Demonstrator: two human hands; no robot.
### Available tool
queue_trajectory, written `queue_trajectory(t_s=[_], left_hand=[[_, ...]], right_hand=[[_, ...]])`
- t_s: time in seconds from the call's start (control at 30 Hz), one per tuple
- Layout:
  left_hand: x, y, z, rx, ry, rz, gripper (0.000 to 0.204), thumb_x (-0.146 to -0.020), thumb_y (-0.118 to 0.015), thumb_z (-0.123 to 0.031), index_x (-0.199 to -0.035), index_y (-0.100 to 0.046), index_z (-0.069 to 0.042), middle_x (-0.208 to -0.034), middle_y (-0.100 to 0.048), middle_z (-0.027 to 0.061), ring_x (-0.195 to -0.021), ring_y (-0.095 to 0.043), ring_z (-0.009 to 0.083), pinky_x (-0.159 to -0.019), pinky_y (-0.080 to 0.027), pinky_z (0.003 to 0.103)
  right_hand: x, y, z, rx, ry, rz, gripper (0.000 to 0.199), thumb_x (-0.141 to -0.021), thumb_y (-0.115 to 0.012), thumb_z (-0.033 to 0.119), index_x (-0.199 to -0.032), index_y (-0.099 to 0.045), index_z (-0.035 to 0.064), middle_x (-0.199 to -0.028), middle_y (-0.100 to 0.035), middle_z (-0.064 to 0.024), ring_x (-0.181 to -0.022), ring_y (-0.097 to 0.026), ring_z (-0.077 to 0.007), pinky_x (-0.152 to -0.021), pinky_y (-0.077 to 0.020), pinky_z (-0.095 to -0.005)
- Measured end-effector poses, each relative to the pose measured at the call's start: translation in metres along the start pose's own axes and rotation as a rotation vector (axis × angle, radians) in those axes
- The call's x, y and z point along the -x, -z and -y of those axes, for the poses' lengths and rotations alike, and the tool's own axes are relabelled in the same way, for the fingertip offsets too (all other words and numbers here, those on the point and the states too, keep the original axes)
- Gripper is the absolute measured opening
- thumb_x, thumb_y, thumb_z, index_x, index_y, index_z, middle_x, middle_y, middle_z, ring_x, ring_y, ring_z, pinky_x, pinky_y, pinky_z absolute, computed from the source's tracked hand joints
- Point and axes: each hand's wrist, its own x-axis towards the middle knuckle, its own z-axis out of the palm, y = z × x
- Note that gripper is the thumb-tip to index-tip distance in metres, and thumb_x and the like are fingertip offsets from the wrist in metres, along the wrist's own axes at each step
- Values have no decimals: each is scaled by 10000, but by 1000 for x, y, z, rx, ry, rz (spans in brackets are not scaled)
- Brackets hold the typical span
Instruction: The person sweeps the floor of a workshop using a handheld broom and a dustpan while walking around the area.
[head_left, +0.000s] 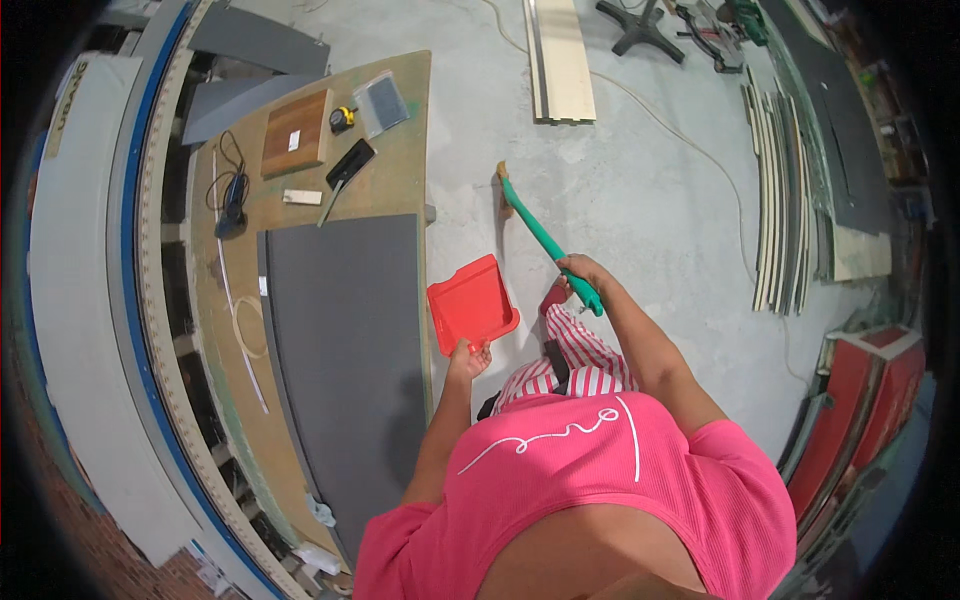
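Note:
A red dustpan (474, 303) is in my left hand (470, 360), whose fingers close round its short handle. The pan hangs beside the right edge of the workbench, above the floor. My right hand (584, 270) grips a long green broom (540, 228) near its thick lower end. It slants up and to the left, ending in a small tan head (502, 172), whose bristles are too small to make out. Both hands are held apart in front of my body.
On the left, a workbench (400, 150) carries a dark grey panel (350, 330), a wooden board (296, 133), a tape measure (342, 119) and a corded tool (232, 205). Pale planks (560, 70) lie ahead; more strips (780, 200) lie right. A cable (690, 140) crosses the floor.

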Motion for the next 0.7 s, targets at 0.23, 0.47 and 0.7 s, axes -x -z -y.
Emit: queue_trajectory(t_s=[0.23,0.47,0.7], left_hand=[[-22,-43,-37,-68,15,73,347,-695,-389,-232,-902,-436,43,-752,-518,130,-585,-471,174,-562,-404,284],[-36,-114,-67,-210,-15,61,348,-707,-365,-250,-876,-460,38,-728,-526,116,-581,-475,176,-565,-398,288],[-58,-179,-96,-328,50,139,341,-710,-350,-244,-853,-469,41,-700,-530,114,-561,-482,174,-561,-395,291]], right_hand=[[78,69,-28,-271,-119,-133,256,-761,-413,261,-574,-408,87,-477,-424,-4,-378,-396,-107,-351,-357,-240],[155,140,-123,-524,-109,-347,169,-766,-413,221,-704,-377,68,-496,-426,-28,-376,-397,-114,-340,-367,-236],[161,149,-155,-656,-111,-707,178,-733,-444,174,-767,-348,28,-504,-427,-58,-374,-426,-146,-330,-386,-259]])
